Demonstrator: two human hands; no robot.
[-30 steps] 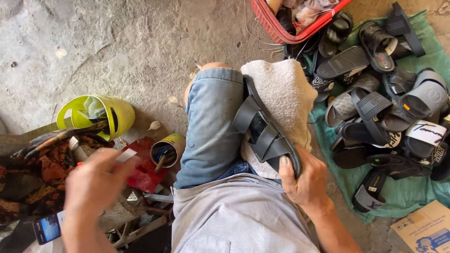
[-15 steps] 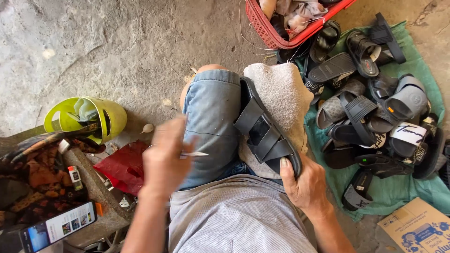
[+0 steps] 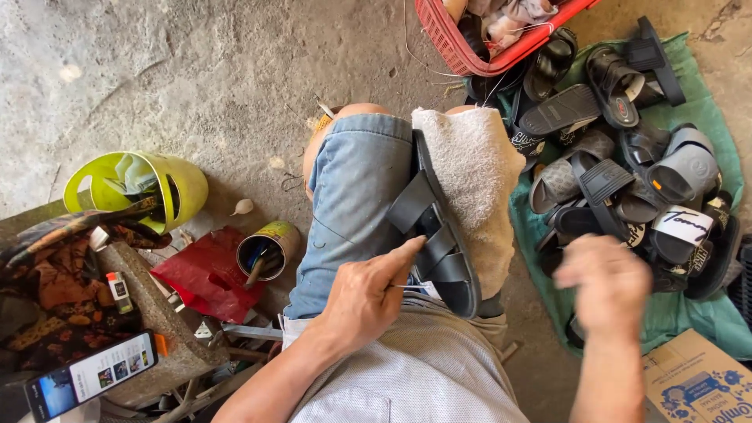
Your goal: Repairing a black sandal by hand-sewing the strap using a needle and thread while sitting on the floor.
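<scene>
A black strapped sandal (image 3: pixel 435 227) lies on its side between my knees, against a beige towel (image 3: pixel 474 180) draped over my right thigh. My left hand (image 3: pixel 368 294) rests on my denim shorts (image 3: pixel 352 196) and pinches a thin needle-like tool against the sandal's straps near the heel. My right hand (image 3: pixel 609 286) hovers blurred to the right of the sandal, off it, fingers loosely curled with nothing visible in them.
A heap of black and grey sandals (image 3: pixel 627 172) lies on a green cloth (image 3: pixel 705 313) at right. A red basket (image 3: pixel 486 43) stands above. At left are a yellow-green bucket (image 3: pixel 149 188), a tin can (image 3: pixel 266 251), a red bag (image 3: pixel 200 274), a phone (image 3: pixel 90 376) and a cardboard box (image 3: pixel 697 384).
My left hand came from the clutter at left with the thin tool and reached the sandal. My right hand let go of the sandal's heel and moved away to the right.
</scene>
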